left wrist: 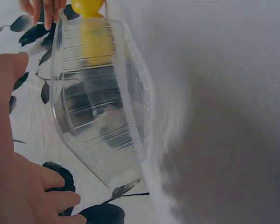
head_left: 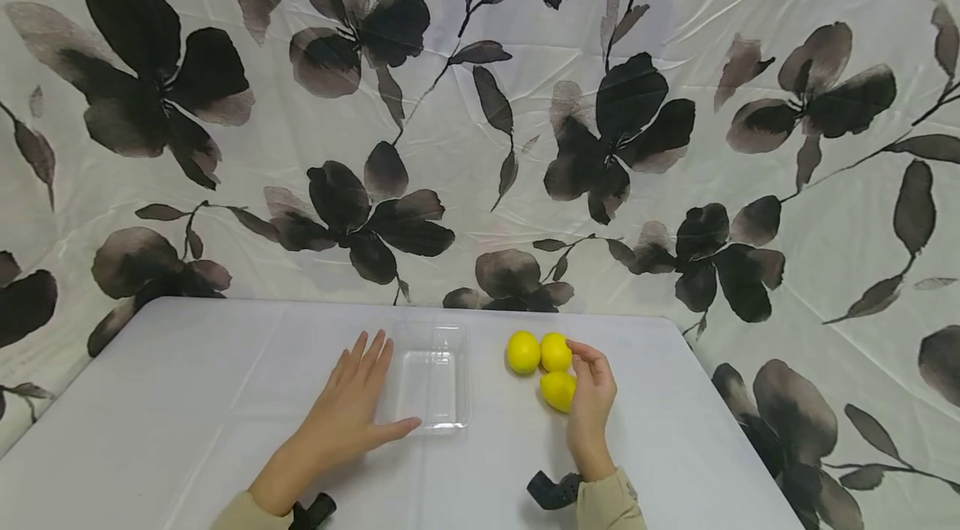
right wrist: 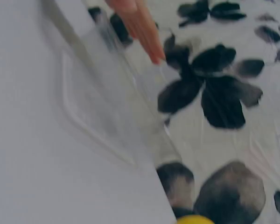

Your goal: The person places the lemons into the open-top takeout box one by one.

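Note:
Three yellow lemons lie close together right of centre in the head view: a left one (head_left: 522, 352), a back right one (head_left: 556, 351) and a front one (head_left: 557, 391). My right hand (head_left: 594, 401) is at their right side, fingertips right at the back right lemon, fingers loosely bent. To the left of the lemons stands a clear plastic container (head_left: 462, 380). My left hand (head_left: 348, 405) is spread along its left side, thumb near the front left corner. In the left wrist view, fingers of my left hand (left wrist: 18, 186) are extended beside the container (left wrist: 130, 93).
A white cloth covers the table (head_left: 187, 397). Behind it hangs a pale curtain (head_left: 480, 180) with dark flowers. Dark wrist-worn devices show at both wrists, one at the right (head_left: 553, 491). A sliver of lemon (right wrist: 196, 220) shows low in the right wrist view.

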{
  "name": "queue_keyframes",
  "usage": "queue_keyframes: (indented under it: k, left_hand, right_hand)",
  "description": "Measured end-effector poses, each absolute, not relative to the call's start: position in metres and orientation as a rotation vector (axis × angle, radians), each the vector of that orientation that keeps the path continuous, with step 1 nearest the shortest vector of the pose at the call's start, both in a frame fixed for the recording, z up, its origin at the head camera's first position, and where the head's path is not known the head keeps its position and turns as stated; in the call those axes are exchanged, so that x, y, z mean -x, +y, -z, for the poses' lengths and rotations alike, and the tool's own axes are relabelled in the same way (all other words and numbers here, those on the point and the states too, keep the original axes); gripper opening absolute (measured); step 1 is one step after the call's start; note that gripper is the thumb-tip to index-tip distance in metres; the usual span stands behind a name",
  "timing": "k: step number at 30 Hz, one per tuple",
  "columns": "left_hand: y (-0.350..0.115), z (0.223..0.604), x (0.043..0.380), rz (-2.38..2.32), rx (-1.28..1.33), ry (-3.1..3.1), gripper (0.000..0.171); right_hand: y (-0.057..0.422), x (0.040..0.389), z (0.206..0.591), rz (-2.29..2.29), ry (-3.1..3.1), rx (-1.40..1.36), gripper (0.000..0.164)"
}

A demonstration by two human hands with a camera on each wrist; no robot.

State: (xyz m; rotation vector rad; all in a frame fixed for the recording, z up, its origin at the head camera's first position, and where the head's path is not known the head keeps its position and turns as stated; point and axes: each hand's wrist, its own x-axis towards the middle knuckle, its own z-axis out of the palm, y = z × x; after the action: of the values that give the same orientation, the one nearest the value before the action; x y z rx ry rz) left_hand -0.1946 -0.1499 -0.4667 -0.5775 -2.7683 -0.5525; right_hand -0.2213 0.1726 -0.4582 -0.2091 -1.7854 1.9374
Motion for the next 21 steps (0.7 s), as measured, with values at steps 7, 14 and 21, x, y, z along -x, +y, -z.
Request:
queue_keyframes:
  k: [7,14,21]
  left_hand:
    - [-0.141,0.476,0.198,0.551,0.582,-2.755,0.122]
    - [-0.139,0.484,0.198,0.611,0.551,-2.774,0.119]
    - [-0.137,0.484,0.197,0.659,0.528,-2.796,0.116]
  right_hand:
    - [0.204,0.233,0.475,-1.872,-1.861,0.288,0.025]
    - [0.220,0.236,0.495,-1.874,-2.013,0.320,0.031]
    - [0.220,0.235,0.510,-1.807,-2.103,0.197,0.026]
